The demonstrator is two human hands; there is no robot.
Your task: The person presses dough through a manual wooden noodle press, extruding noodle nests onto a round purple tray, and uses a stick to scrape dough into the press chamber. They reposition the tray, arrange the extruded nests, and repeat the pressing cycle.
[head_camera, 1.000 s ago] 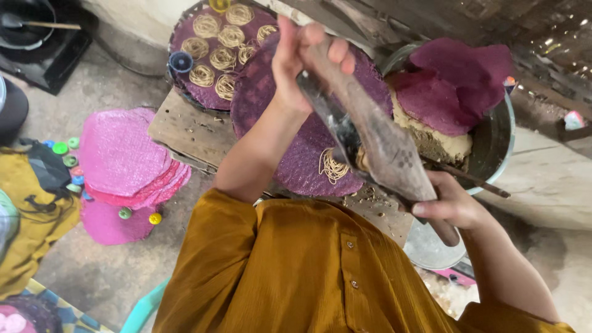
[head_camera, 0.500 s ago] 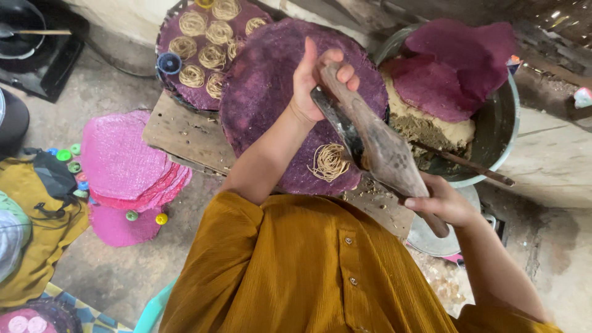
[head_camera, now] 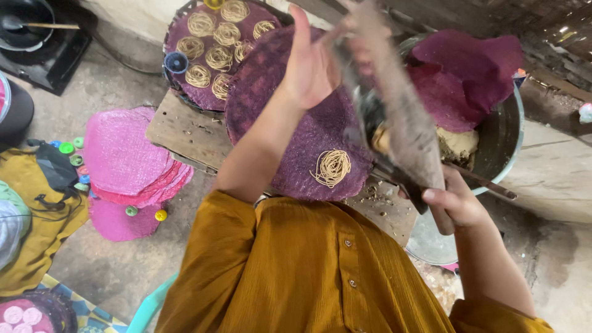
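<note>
A person in a mustard shirt holds a long grey press tool over a purple woven mat.

The right hand (head_camera: 453, 200) is clamped around the press (head_camera: 394, 117) at its lower end; the left hand (head_camera: 308, 65), fingers spread flat, steadies its upper end. One noodle coil (head_camera: 332, 168) lies near the mat's (head_camera: 277, 98) front edge, under the tool.

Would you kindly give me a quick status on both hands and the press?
Right hand grips the press at its lower end. Left hand open against its upper part. One noodle coil on the purple mat below. Nothing in the way.
</note>
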